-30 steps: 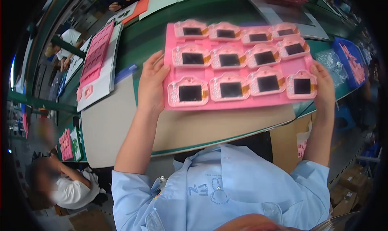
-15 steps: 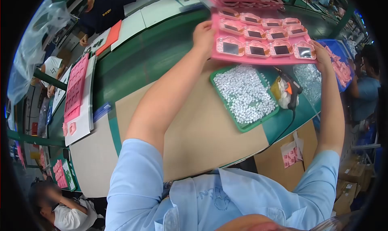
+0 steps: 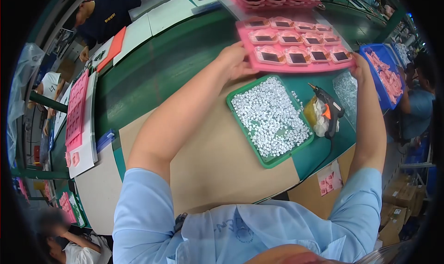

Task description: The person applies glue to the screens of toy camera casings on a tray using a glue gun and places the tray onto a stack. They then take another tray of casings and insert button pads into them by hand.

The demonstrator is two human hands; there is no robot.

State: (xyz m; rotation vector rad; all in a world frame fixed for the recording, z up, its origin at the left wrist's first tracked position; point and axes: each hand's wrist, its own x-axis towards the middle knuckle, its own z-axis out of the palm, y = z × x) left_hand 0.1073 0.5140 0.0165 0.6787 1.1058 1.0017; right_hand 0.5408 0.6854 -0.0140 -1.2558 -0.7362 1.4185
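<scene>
A pink foam tray [image 3: 300, 68] is held up over the far part of the bench, carrying rows of pink-framed cases with dark rectangular screens. My left hand [image 3: 235, 60] grips its near left corner, fingers partly hidden beneath the edge. At the right corner my right hand [image 3: 360, 67] is closed on the same tray. Just below it on the bench lies a green tray [image 3: 269, 163] full of small white plastic pieces. Beyond the held tray rises a stack of similar pink trays [image 3: 275, 4].
A glue gun [image 3: 330, 107] with its cord rests right of the green tray, near clear plastic wrap [image 3: 345, 90]. A blue bin [image 3: 377, 56] holds pink parts. Brown cardboard [image 3: 208, 167] covers the near bench. Co-workers sit or stand left, right and at the back.
The held tray has tipped flatter, and a grey sheet now shows between it and the stack. My left hand has slid lower along its edge. The whole view has shifted slightly.
</scene>
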